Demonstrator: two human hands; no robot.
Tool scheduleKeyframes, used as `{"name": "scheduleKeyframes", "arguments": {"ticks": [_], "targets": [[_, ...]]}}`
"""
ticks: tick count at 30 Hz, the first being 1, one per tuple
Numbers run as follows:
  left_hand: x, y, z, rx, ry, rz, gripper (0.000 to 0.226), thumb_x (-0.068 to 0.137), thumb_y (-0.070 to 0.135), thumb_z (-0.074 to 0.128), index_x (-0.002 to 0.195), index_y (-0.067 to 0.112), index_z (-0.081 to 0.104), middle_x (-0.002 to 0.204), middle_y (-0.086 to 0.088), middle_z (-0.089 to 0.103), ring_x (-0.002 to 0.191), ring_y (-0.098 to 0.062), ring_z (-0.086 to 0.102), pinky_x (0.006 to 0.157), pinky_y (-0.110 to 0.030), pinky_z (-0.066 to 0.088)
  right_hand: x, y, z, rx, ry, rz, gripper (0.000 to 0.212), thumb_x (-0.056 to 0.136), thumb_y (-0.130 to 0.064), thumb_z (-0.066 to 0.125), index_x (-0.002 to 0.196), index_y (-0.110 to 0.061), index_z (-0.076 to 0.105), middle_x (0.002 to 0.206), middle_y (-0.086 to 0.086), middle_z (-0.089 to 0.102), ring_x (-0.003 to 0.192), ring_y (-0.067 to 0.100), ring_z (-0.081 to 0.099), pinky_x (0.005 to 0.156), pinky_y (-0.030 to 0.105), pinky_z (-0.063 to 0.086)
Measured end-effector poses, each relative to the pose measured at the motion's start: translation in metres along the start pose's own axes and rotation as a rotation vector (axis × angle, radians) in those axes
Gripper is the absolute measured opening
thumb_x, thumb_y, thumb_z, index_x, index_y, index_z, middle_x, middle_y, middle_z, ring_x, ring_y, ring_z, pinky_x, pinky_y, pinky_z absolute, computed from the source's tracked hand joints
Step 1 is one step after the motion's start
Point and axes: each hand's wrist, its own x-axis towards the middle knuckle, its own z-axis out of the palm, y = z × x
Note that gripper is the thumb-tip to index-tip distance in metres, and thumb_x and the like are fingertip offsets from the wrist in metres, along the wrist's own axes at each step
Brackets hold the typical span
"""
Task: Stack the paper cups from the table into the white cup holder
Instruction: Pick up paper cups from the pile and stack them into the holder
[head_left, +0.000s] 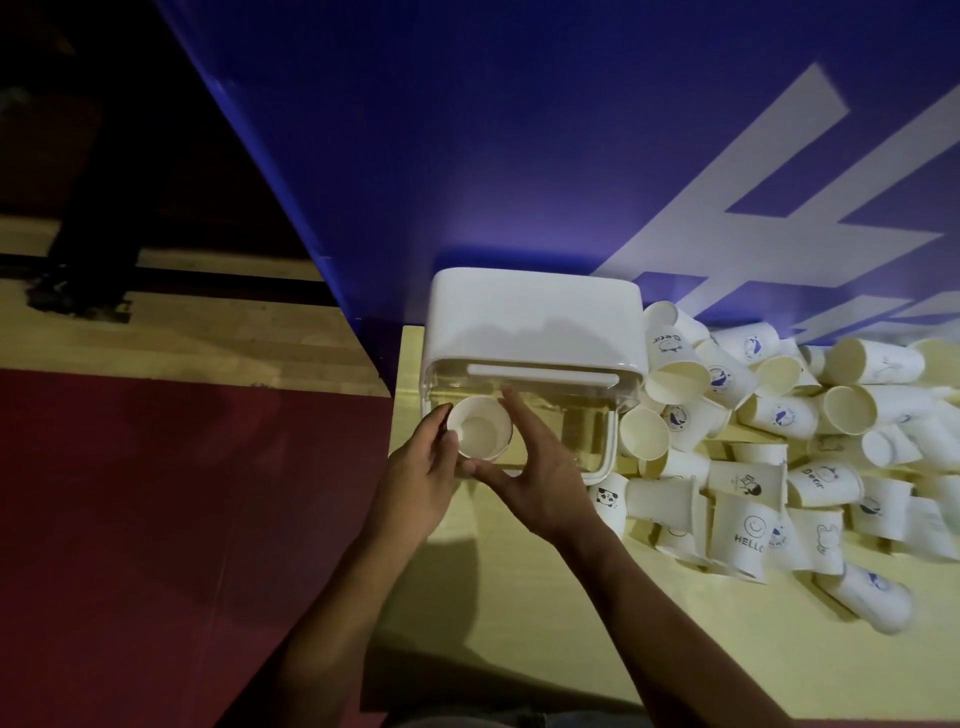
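Observation:
The white cup holder stands at the back left of the pale table, its clear front compartment facing me. One paper cup, mouth toward me, sits at the left of that clear compartment. My left hand grips the cup's left side with curled fingers. My right hand pinches the cup from the right, forefinger on its upper rim and thumb under its lower rim. A heap of several white printed paper cups lies to the right of the holder.
The pale table has bare surface in front of me. Its left edge runs close beside the holder, with a red floor below. A blue wall with white markings rises right behind the holder and the cups.

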Motion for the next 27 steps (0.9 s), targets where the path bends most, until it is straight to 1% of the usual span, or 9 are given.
{"name": "scheduleKeyframes", "arguments": {"ticks": [2, 5, 8, 12, 15, 18, 20, 24, 27], "targets": [[-0.003, -0.004, -0.003, -0.048, -0.026, -0.037, 0.039, 0.106, 0.043, 0.045, 0.144, 0.039, 0.050, 0.110, 0.036, 0.064, 0.111, 0.017, 0.058, 0.088, -0.008, 0.043, -0.005, 0.009, 0.002, -0.021, -0.023, 0.064, 0.108, 0.077, -0.078, 0.069, 0.161, -0.034, 0.017, 0.156, -0.009, 0.047, 0.143, 0.008, 0.041, 0.112, 0.032, 0.041], [-0.006, -0.011, -0.006, -0.100, -0.080, -0.082, 0.038, 0.105, 0.047, 0.045, 0.142, 0.043, 0.052, 0.113, 0.040, 0.063, 0.113, 0.018, 0.056, 0.096, -0.017, 0.044, -0.014, 0.023, 0.009, -0.104, -0.059, 0.089, 0.100, 0.082, -0.083, 0.056, 0.161, -0.035, 0.018, 0.156, -0.002, 0.048, 0.143, 0.020, 0.044, 0.112, 0.042, 0.045], [-0.002, -0.014, -0.005, -0.099, -0.147, -0.108, 0.031, 0.106, 0.050, 0.042, 0.134, 0.059, 0.052, 0.119, 0.034, 0.065, 0.115, 0.012, 0.058, 0.095, -0.021, 0.044, -0.014, 0.023, 0.016, -0.080, -0.070, 0.055, 0.082, 0.093, -0.070, 0.056, 0.159, -0.038, 0.021, 0.148, -0.003, 0.056, 0.135, 0.019, 0.054, 0.105, 0.038, 0.050], [0.007, -0.014, -0.003, -0.141, -0.171, -0.107, 0.040, 0.102, 0.055, 0.044, 0.141, 0.053, 0.050, 0.131, 0.023, 0.065, 0.121, 0.004, 0.059, 0.098, -0.025, 0.046, -0.003, 0.020, 0.021, -0.039, -0.028, 0.077, 0.073, 0.097, -0.063, 0.054, 0.158, -0.041, 0.021, 0.142, -0.003, 0.061, 0.127, 0.018, 0.058, 0.098, 0.033, 0.052], [0.022, -0.010, -0.002, -0.188, -0.180, -0.113, 0.045, 0.102, 0.037, 0.048, 0.146, 0.046, 0.049, 0.133, 0.021, 0.065, 0.121, 0.004, 0.059, 0.097, -0.025, 0.044, 0.011, 0.019, 0.020, -0.043, -0.017, 0.086, 0.070, 0.098, -0.062, 0.052, 0.157, -0.038, 0.026, 0.142, -0.002, 0.061, 0.127, 0.017, 0.058, 0.097, 0.030, 0.050], [0.040, -0.012, 0.000, -0.216, -0.220, -0.096, 0.056, 0.091, 0.015, 0.050, 0.142, 0.038, 0.053, 0.139, 0.009, 0.064, 0.134, -0.011, 0.055, 0.111, -0.041, 0.042, 0.031, 0.022, 0.020, -0.037, -0.013, 0.126, 0.064, 0.097, -0.065, 0.052, 0.151, -0.033, 0.037, 0.138, -0.001, 0.064, 0.126, 0.021, 0.059, 0.100, 0.036, 0.051], [0.053, -0.014, 0.002, -0.223, -0.206, -0.093, 0.048, 0.087, 0.007, 0.051, 0.129, 0.029, 0.062, 0.132, 0.004, 0.067, 0.132, -0.020, 0.057, 0.113, -0.050, 0.043, 0.044, 0.021, 0.020, -0.034, -0.009, 0.145, 0.063, 0.096, -0.068, 0.050, 0.145, -0.029, 0.046, 0.133, 0.000, 0.066, 0.124, 0.022, 0.061, 0.101, 0.040, 0.051], [0.067, -0.003, 0.006, -0.088, -0.199, -0.102, 0.045, 0.082, 0.010, 0.048, 0.120, 0.030, 0.062, 0.116, 0.010, 0.072, 0.111, -0.018, 0.068, 0.093, -0.051, 0.055, 0.063, 0.021, 0.016, -0.078, 0.014, 0.199, 0.060, 0.097, -0.062, 0.053, 0.132, -0.014, 0.059, 0.127, 0.012, 0.068, 0.120, 0.029, 0.062, 0.099, 0.038, 0.050], [0.071, 0.002, 0.013, -0.039, -0.166, -0.092, 0.047, 0.078, 0.010, 0.049, 0.119, 0.030, 0.060, 0.103, 0.014, 0.070, 0.098, -0.012, 0.068, 0.075, -0.028, 0.050, 0.072, 0.025, 0.017, -0.086, 0.011, 0.241, 0.067, 0.093, -0.074, 0.048, 0.122, -0.016, 0.065, 0.116, 0.009, 0.072, 0.113, 0.027, 0.066, 0.096, 0.039, 0.053]]}}
